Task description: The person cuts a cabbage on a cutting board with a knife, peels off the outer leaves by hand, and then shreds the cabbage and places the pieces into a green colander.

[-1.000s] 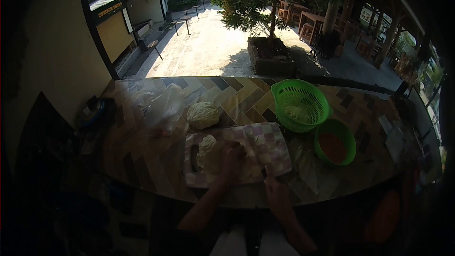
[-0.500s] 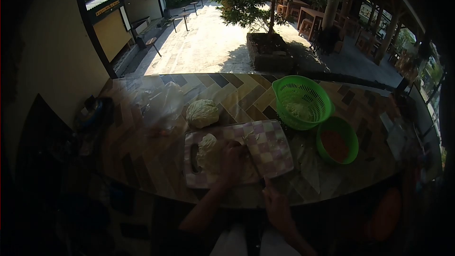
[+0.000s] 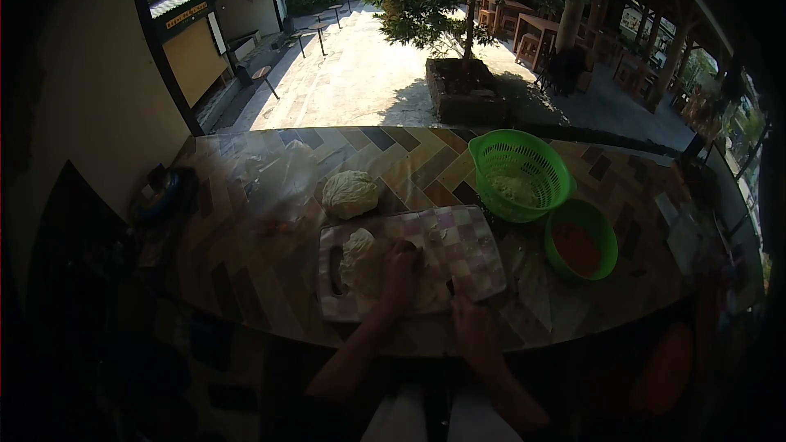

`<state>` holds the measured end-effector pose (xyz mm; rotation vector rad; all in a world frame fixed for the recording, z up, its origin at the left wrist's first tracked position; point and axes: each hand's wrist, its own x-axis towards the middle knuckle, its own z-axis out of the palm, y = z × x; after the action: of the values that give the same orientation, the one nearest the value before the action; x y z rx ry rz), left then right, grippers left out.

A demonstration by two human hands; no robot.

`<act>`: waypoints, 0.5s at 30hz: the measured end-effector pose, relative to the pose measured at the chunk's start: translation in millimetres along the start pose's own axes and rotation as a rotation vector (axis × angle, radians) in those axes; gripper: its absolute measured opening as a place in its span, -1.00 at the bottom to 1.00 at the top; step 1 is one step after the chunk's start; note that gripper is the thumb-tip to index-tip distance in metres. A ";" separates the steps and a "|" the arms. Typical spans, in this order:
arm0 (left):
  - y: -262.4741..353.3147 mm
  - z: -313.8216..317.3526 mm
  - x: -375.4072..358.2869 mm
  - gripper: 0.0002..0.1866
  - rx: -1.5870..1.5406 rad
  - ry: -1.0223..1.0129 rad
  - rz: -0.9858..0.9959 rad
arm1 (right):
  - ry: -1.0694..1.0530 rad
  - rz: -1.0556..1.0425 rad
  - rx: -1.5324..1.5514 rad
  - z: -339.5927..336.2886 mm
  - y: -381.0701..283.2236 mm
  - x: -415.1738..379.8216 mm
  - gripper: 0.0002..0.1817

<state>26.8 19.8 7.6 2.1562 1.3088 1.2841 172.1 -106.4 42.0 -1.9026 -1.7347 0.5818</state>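
Note:
A pale cut piece of cabbage (image 3: 357,260) lies on the pink-and-white checked cutting board (image 3: 483,274). My left hand (image 3: 399,272) is closed over the cabbage's right side and presses it to the board, its fingertips in shadow. To the right, my right hand (image 3: 470,317) grips a knife (image 3: 450,287) at the board's front edge. Most of the blade is hard to make out in the dim light. Small cabbage shreds (image 3: 438,234) lie near the top of the board. Just behind the board rests another cabbage (image 3: 350,194).
A green colander (image 3: 485,155) holding pale shreds stands behind the board's right corner. Beside it is a green bowl (image 3: 607,250) with orange contents. Clear plastic bags (image 3: 282,180) lie at left on the tiled table (image 3: 246,278). Beyond is a tree in a planter (image 3: 467,102).
My right hand has shifted slightly up and left, and the knife now shows less of its blade. My left hand stays on the cabbage. The board has moved very slightly.

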 end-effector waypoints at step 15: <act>4.9 -1.7 -0.4 -0.87 -0.017 -0.047 -0.107 | 0.050 -0.073 0.167 4.9 -9.6 -26.0 -0.49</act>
<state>28.0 16.5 11.5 2.0621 1.3699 1.1912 159.0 -131.2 43.7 -1.7172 -1.6620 0.6254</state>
